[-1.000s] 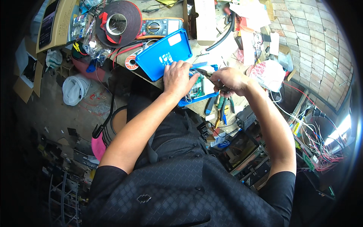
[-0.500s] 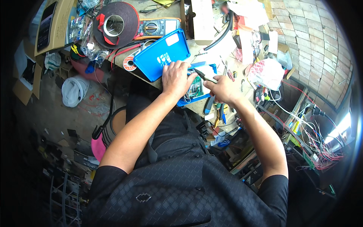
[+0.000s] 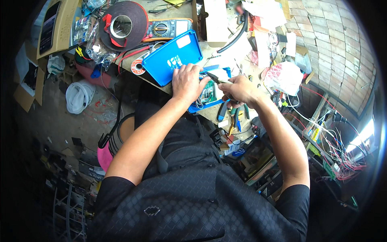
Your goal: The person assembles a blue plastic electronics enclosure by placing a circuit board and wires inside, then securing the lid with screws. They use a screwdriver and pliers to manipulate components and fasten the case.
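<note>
My left hand (image 3: 186, 84) lies over the near edge of a blue plastic lid (image 3: 155, 66), fingers bent, thumb reaching to the open blue case (image 3: 201, 107) beside it. Its fingers seem to grip the case's left side, though the fingertips are partly hidden. A green circuit board (image 3: 209, 93) with thin wires sits inside the case. Closed in my right hand (image 3: 240, 92) is a hand tool (image 3: 216, 78) with a dark, narrow tip and a pale handle; its exact kind is unclear. The tip points left over the case, close to my left thumb.
Pliers (image 3: 234, 120) and other hand tools lie right of the case. Behind the lid are an orange multimeter (image 3: 162, 29) and a big dark tape roll (image 3: 138, 28). A solder spool (image 3: 138, 67) stands left. A white plastic bag (image 3: 284, 78) and tangled wires occupy the right.
My right hand has turned and shifted slightly right, with the tool still in it and its fingers curled more underneath. My left hand and the blue case stay nearly in place.
</note>
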A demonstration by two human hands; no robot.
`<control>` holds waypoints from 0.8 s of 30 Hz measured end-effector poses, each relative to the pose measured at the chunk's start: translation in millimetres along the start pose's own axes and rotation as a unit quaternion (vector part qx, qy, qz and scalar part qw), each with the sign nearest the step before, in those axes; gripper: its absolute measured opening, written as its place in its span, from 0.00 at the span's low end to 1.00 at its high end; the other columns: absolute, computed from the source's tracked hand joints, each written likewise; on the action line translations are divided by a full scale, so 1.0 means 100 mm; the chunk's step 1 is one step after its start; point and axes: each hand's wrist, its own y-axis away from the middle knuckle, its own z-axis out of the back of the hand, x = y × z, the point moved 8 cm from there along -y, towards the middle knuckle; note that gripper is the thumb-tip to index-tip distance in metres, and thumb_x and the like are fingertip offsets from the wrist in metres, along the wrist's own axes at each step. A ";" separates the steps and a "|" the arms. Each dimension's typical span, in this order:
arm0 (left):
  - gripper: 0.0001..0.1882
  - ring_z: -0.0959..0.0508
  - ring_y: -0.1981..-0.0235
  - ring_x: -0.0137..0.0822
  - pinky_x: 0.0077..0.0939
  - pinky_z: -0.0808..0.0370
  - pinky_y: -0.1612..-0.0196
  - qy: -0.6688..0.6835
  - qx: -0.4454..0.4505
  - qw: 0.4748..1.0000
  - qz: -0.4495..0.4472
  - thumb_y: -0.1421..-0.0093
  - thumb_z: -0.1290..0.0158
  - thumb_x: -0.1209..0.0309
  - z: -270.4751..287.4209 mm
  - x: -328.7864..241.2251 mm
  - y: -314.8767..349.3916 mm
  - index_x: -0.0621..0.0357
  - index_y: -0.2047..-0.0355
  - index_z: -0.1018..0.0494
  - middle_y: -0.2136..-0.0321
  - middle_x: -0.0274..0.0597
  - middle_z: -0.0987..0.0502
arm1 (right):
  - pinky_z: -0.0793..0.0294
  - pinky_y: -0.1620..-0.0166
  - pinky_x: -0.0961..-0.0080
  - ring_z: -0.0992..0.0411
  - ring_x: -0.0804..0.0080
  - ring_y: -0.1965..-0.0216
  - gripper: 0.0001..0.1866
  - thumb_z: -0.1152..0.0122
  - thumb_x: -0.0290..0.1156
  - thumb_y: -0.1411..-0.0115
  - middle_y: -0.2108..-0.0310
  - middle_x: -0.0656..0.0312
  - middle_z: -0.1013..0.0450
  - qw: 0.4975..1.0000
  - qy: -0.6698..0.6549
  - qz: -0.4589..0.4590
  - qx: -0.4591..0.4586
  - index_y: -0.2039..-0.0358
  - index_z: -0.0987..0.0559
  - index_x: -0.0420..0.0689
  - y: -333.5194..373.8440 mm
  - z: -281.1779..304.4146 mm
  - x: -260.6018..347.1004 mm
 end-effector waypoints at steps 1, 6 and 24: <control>0.20 0.20 0.51 0.46 0.43 0.30 0.47 -0.001 0.001 1.000 0.000 0.39 0.31 0.54 0.00 0.01 0.00 0.52 0.55 0.18 0.57 0.40 0.19 | 0.22 0.77 0.75 0.19 0.69 0.77 0.19 0.35 0.43 0.28 0.68 0.55 0.19 1.000 -0.009 0.002 -0.002 0.56 0.19 0.35 0.00 0.00 0.01; 0.20 0.20 0.52 0.46 0.43 0.29 0.47 -0.004 -0.004 1.000 -0.007 0.38 0.31 0.53 0.01 -0.01 0.00 0.52 0.55 0.18 0.58 0.40 0.18 | 0.29 0.82 0.74 0.21 0.70 0.80 0.18 0.36 0.40 0.29 0.70 0.54 0.20 1.000 -0.011 0.003 -0.005 0.61 0.21 0.33 0.00 0.01 0.04; 0.20 0.20 0.51 0.47 0.43 0.30 0.46 -0.005 0.014 1.000 0.013 0.38 0.31 0.53 0.01 -0.02 -0.01 0.52 0.54 0.17 0.57 0.41 0.18 | 0.21 0.43 0.51 0.18 0.37 0.52 0.27 0.39 0.48 0.34 0.60 0.30 0.19 0.949 0.265 0.098 -0.141 0.57 0.14 0.31 0.11 0.05 0.35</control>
